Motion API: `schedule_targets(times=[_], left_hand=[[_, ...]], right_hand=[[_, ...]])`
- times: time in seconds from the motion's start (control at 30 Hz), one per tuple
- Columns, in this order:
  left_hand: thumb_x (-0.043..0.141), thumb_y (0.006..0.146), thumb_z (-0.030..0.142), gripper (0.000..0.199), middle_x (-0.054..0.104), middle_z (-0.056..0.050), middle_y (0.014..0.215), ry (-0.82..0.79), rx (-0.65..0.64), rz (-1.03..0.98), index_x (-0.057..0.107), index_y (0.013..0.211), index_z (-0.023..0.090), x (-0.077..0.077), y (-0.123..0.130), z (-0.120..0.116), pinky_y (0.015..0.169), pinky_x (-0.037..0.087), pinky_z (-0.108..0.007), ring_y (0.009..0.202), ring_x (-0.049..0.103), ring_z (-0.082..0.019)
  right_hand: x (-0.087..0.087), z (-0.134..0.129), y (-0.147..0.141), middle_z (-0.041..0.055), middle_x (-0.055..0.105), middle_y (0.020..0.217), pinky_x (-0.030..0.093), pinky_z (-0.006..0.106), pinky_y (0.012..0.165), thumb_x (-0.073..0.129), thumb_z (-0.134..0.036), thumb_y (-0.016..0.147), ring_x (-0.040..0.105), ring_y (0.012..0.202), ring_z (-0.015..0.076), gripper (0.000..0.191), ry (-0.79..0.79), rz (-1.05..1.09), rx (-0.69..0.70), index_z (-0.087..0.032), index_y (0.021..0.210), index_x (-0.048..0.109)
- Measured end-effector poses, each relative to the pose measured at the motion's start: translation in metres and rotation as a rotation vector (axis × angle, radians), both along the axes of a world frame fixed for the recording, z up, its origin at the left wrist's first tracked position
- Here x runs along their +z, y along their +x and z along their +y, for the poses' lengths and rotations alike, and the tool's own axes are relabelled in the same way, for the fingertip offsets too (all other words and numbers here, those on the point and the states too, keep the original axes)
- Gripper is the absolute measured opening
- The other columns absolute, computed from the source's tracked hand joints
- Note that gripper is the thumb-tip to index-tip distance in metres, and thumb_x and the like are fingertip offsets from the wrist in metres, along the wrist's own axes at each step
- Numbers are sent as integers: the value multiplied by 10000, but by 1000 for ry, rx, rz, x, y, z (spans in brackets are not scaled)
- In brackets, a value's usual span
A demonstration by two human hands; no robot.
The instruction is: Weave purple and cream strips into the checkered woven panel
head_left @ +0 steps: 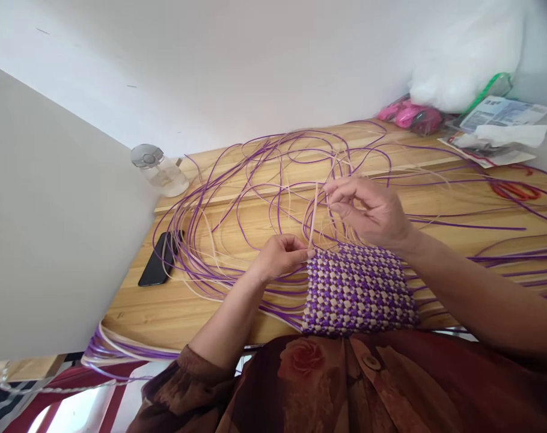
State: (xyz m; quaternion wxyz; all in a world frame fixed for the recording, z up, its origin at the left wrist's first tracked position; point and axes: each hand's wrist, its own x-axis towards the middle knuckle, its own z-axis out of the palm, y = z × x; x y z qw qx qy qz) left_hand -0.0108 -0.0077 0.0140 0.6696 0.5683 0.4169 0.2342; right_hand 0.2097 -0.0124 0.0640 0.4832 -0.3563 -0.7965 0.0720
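A woven panel [359, 288] in a purple and beige checked pattern lies at the table's front edge, close against my body. Long purple and beige plastic strands run out from its sides and far edge. My left hand [282, 255] pinches the panel's far left corner, thumb and index finger closed at the foot of a flat beige strand [315, 210] that stands upright. Above the panel's far edge, my right hand [370, 210] is raised with its fingertips drawn together. Thin strands pass at those fingertips; which one they grip is too fine to make out.
Loose strands [201, 198] loop widely across the wooden table [133, 313]. A black phone [160, 258] lies at the left, near a clear bottle [163, 171] with a grey lid. Red-handled scissors [517, 189], papers [503, 117] and pink bundles [411, 114] are at the right.
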Motion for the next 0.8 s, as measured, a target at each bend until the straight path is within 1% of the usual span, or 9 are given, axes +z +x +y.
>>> schedule_targets(times=[0.07, 0.17, 0.23, 0.3, 0.43, 0.57, 0.7, 0.77, 0.8], left_hand=[[808, 636, 472, 403, 550, 17, 553, 42, -44, 36, 618, 721, 126, 1, -2, 3, 477, 291, -214, 498, 462, -73], [820, 622, 459, 403, 562, 14, 573, 14, -54, -33, 637, 756, 126, -3, -3, 4, 493, 306, -216, 523, 473, -80], [832, 609, 443, 409, 563, 23, 575, -18, -31, -95, 638, 786, 130, -9, -3, 2, 496, 304, -213, 514, 458, -71], [828, 619, 440, 405, 556, 35, 573, -37, -12, -125, 640, 803, 133, -14, -3, 0, 499, 297, -209, 501, 430, -58], [779, 688, 449, 363, 576, 19, 618, -12, -12, -117, 678, 812, 123, -19, -1, -5, 531, 314, -214, 534, 436, -58], [762, 706, 430, 332, 630, -17, 699, 4, 56, -143, 704, 815, 121, -18, 4, -12, 586, 363, -230, 608, 497, -89], [769, 691, 398, 296, 620, -11, 669, -20, 125, -194, 690, 787, 129, -17, 10, -17, 571, 351, -232, 590, 489, -92], [765, 693, 395, 295, 604, -2, 646, -28, 131, -192, 688, 791, 128, -16, 11, -18, 556, 333, -230, 568, 466, -85], [763, 695, 401, 301, 597, 1, 639, -27, 135, -188, 688, 791, 126, -16, 10, -18, 553, 326, -229, 563, 457, -82]], right_hand=[[1, -3, 0, 65, 677, 1104, 494, 365, 965, 559, -188, 910, 631, 1081, 189, 144, -40, -39, 31, -212, 1013, 656], [-17, 1, -3, 95, 627, 1247, 467, 407, 1016, 537, -173, 910, 582, 1172, 211, 246, -36, -312, 69, -205, 1118, 665], [-33, 8, -4, 108, 605, 1289, 453, 432, 1034, 542, -180, 906, 564, 1197, 231, 233, -9, -438, 73, -196, 1082, 693], [-40, 14, -3, 99, 638, 1244, 441, 433, 1051, 554, -205, 909, 574, 1184, 230, 187, 19, -458, 67, -194, 1003, 715], [-19, 16, 2, 68, 688, 1168, 430, 402, 1053, 548, -267, 927, 600, 1149, 212, 194, -3, -346, -25, -226, 1000, 723], [6, -2, 0, 57, 727, 1016, 482, 340, 829, 466, -320, 957, 660, 919, 198, 290, -264, -297, -184, -234, 1091, 708], [9, -22, -9, 27, 699, 767, 418, 281, 647, 414, -284, 946, 619, 690, 158, 300, -634, -601, -33, -193, 929, 699], [10, -28, -15, 10, 672, 708, 412, 257, 602, 389, -273, 951, 601, 616, 132, 295, -779, -622, 29, -183, 904, 667], [10, -31, -18, 2, 665, 699, 414, 245, 567, 376, -283, 959, 591, 562, 117, 295, -867, -583, 40, -183, 967, 654]])
